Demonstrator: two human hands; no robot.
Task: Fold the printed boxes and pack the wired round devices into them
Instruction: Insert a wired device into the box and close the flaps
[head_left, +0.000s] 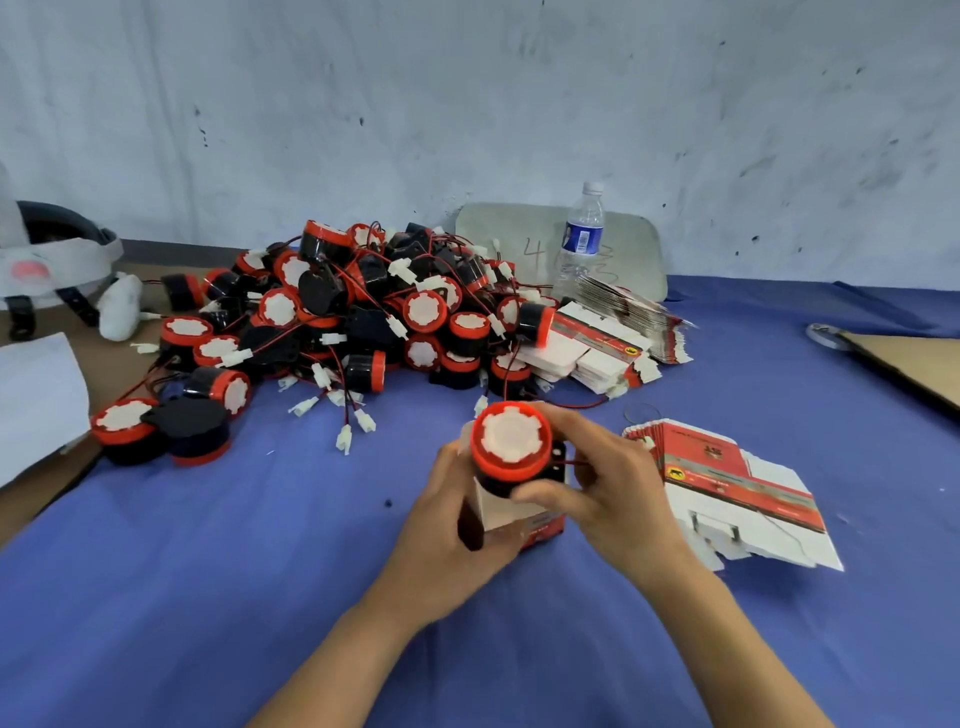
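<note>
- We are counting one water bottle (583, 236).
- One folded box (501, 512) and one round device (511, 441) in hand.
- Dozens more devices (425, 310) heaped, beyond counting.
- Three piles of flat boxes (727, 470).

Pale grey rounded board (498, 228) leaning at wall: handwritten "4" legible; scrawl beside it sits behind the clear plastic water bottle (588, 205), unreadable. Bottle's blue label (583, 240): print too small. Flat red-and-white printed boxes (727, 467): lettering blurred.

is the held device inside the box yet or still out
Partly in: the round device sticks up from the open box; left hand grips the box, right hand holds the device.
</note>
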